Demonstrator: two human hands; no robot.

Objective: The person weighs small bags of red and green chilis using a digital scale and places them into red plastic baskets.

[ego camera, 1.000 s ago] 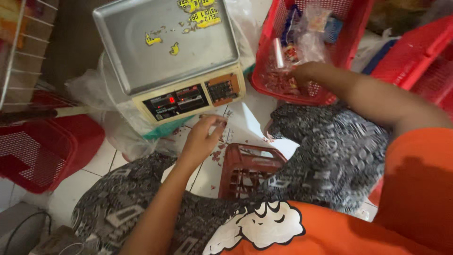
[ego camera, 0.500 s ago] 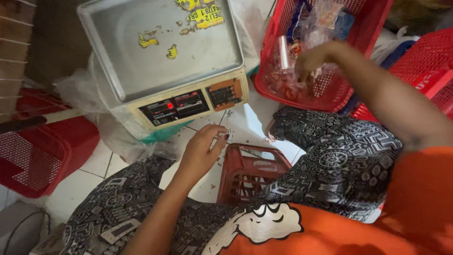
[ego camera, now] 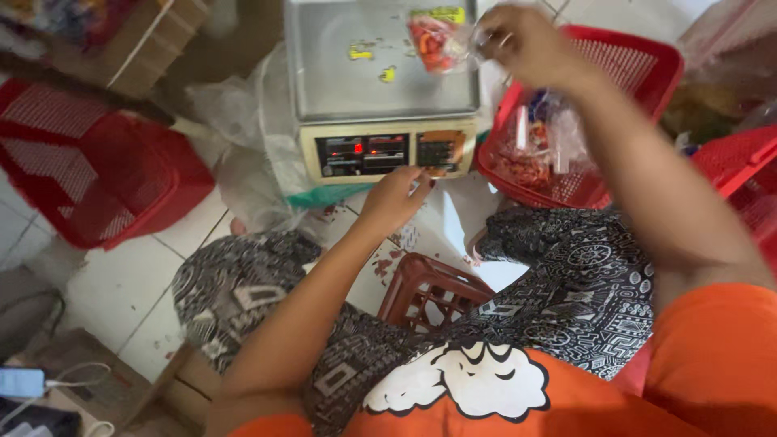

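Observation:
My right hand (ego camera: 522, 42) is raised over the steel pan of a digital scale (ego camera: 380, 61) and grips the neck of a small clear plastic bag of red pieces (ego camera: 435, 39), which hangs just above the pan. My left hand (ego camera: 394, 198) reaches forward with its fingertips at the scale's front panel, by the keypad (ego camera: 441, 150). The red display (ego camera: 363, 154) is lit. I sit on the floor with patterned trousers over my knees.
A red mesh basket (ego camera: 639, 73) holding more red pieces and bags stands right of the scale. Another red basket (ego camera: 89, 178) lies at left, a small red crate (ego camera: 433, 291) between my knees. Loose plastic sheeting lies beside the scale. A phone on a cable is at bottom left.
My right hand lifted a filled bag out of the red basket and carried it left over the scale pan. My left hand moved up from the floor to the scale's keypad.

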